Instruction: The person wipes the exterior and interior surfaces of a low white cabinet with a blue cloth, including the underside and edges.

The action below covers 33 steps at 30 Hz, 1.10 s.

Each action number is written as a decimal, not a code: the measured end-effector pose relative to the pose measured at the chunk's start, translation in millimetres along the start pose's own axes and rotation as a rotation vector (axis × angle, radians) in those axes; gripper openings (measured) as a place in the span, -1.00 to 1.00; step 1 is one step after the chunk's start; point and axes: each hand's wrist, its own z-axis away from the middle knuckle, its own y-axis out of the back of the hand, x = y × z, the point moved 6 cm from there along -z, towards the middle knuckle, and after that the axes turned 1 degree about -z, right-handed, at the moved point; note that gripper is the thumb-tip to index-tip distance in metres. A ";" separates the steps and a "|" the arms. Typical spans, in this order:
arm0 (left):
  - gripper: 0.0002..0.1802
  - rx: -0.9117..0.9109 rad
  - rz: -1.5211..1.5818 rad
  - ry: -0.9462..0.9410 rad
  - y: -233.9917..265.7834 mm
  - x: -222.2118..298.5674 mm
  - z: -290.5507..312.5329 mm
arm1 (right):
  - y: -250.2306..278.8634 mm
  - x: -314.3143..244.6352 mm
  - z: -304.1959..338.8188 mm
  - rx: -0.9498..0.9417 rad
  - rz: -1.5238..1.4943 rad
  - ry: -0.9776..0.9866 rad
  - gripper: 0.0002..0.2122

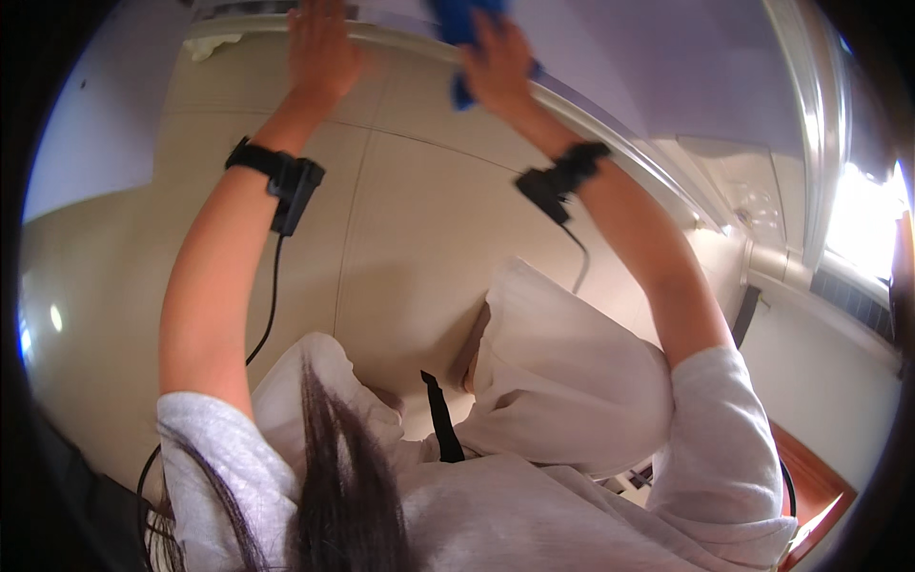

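Note:
My right hand presses a blue cloth against a pale lilac panel, near its light-coloured lower edge. Part of the cloth hangs below the fingers, and its upper end runs out of the picture. To the left, my left hand reaches up with its fingers stretched out, holding nothing that I can see. Its fingertips are at the top edge of the picture, near a pale ledge, and contact there cannot be made out. Both hands are slightly blurred.
Beige floor tiles lie below my arms. Black wrist straps with cabled devices sit on both forearms. A white moulded panel stands at the right, beside a bright window. Something reddish-brown lies at lower right.

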 end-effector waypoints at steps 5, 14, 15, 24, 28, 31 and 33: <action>-0.41 -0.003 0.150 -0.111 28.6 30.5 1.3 | -1.5 -56.1 -23.1 -0.127 0.042 0.252 -0.47; -0.44 -0.195 0.221 -0.319 75.9 57.5 16.9 | 63.5 -4.1 34.9 -0.271 0.265 0.378 -0.38; -0.44 -0.200 0.219 -0.329 73.3 62.9 15.0 | 75.1 13.5 45.8 -0.273 0.244 0.361 -0.38; -0.41 -0.149 0.152 -0.398 62.7 78.4 0.7 | 229.8 189.2 183.2 -0.318 0.545 -0.009 -0.59; -0.39 -0.125 0.148 -0.423 61.6 85.6 2.5 | 263.3 224.0 207.4 -0.387 0.604 -0.256 -0.52; -0.38 -0.136 0.144 -0.423 59.1 86.0 3.4 | 246.5 202.5 196.6 -0.278 0.580 -0.394 -0.53; -0.38 -0.138 0.145 -0.405 59.1 87.0 2.6 | 227.8 179.4 185.9 -0.227 0.528 -0.340 -0.51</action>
